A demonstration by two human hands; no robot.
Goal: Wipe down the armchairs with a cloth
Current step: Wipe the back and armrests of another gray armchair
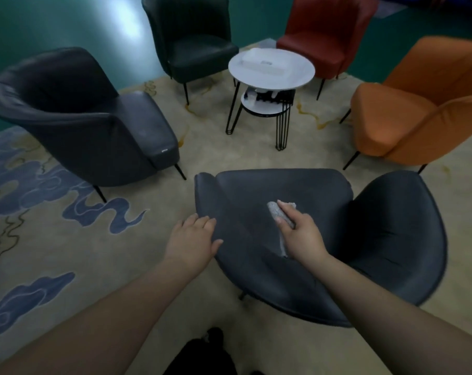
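Note:
A dark grey armchair [392, 239] stands right in front of me, seen from behind and above. My left hand [193, 240] grips the left edge of its backrest, thumb on the inner side. My right hand [301, 234] holds a grey cloth [277, 212] against the inner face of the backrest; part of the cloth hangs down below the hand. Other armchairs stand around: a dark grey one [88, 117] to the left, a black one [191, 36] at the back, a red one [327, 33] and an orange one [419, 104] to the right.
A round white side table [297, 77] on black wire legs stands in the middle of the chairs, with a lower shelf holding small items. A beige rug [67, 239] with blue cloud patterns covers the floor. Dark shoes [202, 353] show at the bottom.

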